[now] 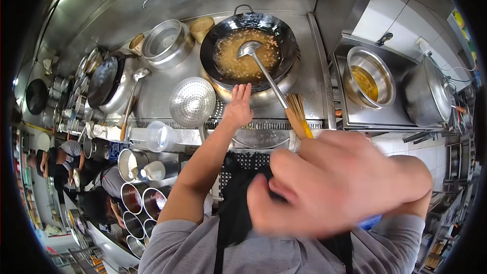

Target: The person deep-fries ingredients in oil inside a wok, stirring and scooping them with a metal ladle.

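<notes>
A black wok (249, 23) sits on the range, holding brown liquid with many small pale pieces (228, 51). A steel ladle (250, 48) rests with its bowl in the liquid, its wooden handle leaning over the wok's near rim. My left hand (239, 107) is at that near rim, palm down with fingers extended and nothing held. Large and blurred, my right hand (323, 186) is raised close to the camera, its fingers curled with nothing visible in them. Beyond it lies a bamboo wok brush (296, 110) beside the ladle handle. A perforated steel skimmer (193, 101) lies left of the wok.
Steel pots (167, 43) and a bamboo container (201, 28) stand at the back left. A steel bowl of yellow liquid (370, 78) and a lidded pot (426, 91) stand right. A clear plastic tub (160, 137) is at the front edge. Co-workers (108, 194) are at the left.
</notes>
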Motion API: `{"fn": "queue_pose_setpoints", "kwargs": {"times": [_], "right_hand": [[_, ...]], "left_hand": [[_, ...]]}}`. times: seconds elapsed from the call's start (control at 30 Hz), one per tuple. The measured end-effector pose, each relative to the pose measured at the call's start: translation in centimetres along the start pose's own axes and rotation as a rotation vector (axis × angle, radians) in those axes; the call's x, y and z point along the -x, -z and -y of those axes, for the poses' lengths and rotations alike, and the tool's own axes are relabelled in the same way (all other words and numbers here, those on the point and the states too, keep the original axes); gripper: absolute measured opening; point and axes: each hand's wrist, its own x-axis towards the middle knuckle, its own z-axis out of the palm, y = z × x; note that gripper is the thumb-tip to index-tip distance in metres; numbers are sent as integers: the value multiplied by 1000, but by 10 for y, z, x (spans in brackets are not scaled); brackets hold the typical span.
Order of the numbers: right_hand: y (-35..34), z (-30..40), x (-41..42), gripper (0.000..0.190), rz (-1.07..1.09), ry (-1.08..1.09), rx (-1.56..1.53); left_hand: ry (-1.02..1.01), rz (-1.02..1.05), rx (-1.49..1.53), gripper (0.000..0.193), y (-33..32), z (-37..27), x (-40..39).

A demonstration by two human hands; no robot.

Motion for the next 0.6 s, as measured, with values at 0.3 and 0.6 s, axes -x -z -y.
{"fn": "queue_pose_setpoints", "kwargs": {"times": [0.3, 0.6], "right_hand": [[-267, -139, 77, 94, 511, -1189, 20], [-309, -190, 105, 88, 5, -1252, -234]], "left_hand": [[-28, 147, 48, 92, 19, -12, 1], [-139, 178, 54, 95, 24, 9, -1]]}}
